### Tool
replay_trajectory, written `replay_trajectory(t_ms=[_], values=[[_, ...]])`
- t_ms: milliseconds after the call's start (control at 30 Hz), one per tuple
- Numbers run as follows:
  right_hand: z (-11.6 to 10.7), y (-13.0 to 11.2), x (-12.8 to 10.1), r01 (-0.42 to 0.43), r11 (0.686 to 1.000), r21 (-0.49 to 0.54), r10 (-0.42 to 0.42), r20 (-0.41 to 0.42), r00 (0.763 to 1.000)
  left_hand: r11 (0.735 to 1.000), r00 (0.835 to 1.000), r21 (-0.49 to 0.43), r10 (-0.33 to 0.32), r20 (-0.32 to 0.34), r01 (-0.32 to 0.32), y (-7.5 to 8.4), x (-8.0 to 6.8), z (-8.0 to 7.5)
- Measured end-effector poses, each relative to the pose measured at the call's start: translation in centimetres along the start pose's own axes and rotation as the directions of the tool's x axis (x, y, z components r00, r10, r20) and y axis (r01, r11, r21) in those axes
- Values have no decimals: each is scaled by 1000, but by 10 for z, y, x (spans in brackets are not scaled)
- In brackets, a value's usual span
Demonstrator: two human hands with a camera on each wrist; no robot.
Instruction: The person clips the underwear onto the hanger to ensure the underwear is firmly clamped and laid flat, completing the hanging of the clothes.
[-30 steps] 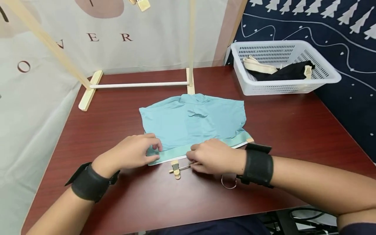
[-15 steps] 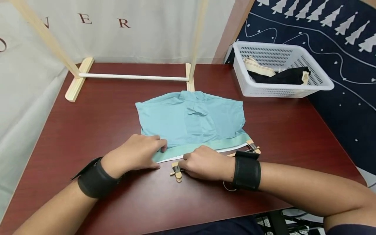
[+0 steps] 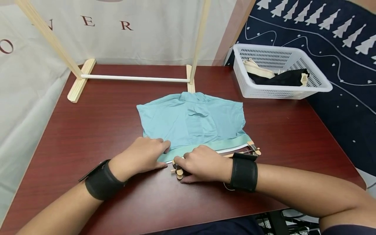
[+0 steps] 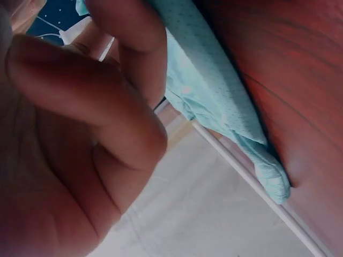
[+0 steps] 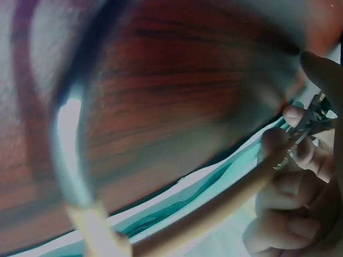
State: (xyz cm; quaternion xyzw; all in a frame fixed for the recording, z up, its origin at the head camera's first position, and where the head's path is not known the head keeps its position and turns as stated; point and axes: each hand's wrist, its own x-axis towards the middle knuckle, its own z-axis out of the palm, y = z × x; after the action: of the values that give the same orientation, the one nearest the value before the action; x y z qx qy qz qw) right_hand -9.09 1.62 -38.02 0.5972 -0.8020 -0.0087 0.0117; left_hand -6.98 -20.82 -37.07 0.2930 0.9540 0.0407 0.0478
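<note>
In the head view, a light blue garment (image 3: pixel 191 120) with a paler green band (image 3: pixel 229 142) along its near edge lies flat on the table. My left hand (image 3: pixel 144 153) rests over the band's left end, thumb and fingers apart; in the left wrist view its fingers bend close to the cloth (image 4: pixel 214 91). A wooden clip hanger (image 3: pixel 232 155) lies along the near edge. My right hand (image 3: pixel 202 164) holds its left clip (image 3: pixel 178 172) between thumb and fingers. The other clip (image 3: pixel 255 148) sits at the band's right corner. A blurred metal hook (image 5: pixel 69 139) shows in the right wrist view.
A white plastic basket (image 3: pixel 279 91) holding black and cream cloth stands at the back right. At the back left is a wooden rack with a white rod (image 3: pixel 135 78) and upright posts. The dark red table (image 3: pixel 147 205) has its front edge near the person.
My right hand has slid left along the hanger onto its left clip. My left hand has shifted slightly right along the band. The head view has also turned a little.
</note>
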Motion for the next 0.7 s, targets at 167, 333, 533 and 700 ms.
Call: replay_trajectory(t_ms=[167, 333, 533, 700], values=[[4, -1, 2, 49, 988, -149, -72, -152, 986, 995, 994, 85, 67, -88, -59, 2, -2, 5], [2, 1, 4, 34, 974, -224, -91, -250, 964, 991, 976, 94, 116, -183, -100, 3, 1, 7], [5, 5, 7, -3, 974, -226, -77, -344, 936, 989, 964, 48, 149, -219, -142, -1, 3, 6], [4, 8, 7, -4, 972, -234, -85, -366, 927, 985, 955, -1, 164, -248, -170, -5, 4, 4]])
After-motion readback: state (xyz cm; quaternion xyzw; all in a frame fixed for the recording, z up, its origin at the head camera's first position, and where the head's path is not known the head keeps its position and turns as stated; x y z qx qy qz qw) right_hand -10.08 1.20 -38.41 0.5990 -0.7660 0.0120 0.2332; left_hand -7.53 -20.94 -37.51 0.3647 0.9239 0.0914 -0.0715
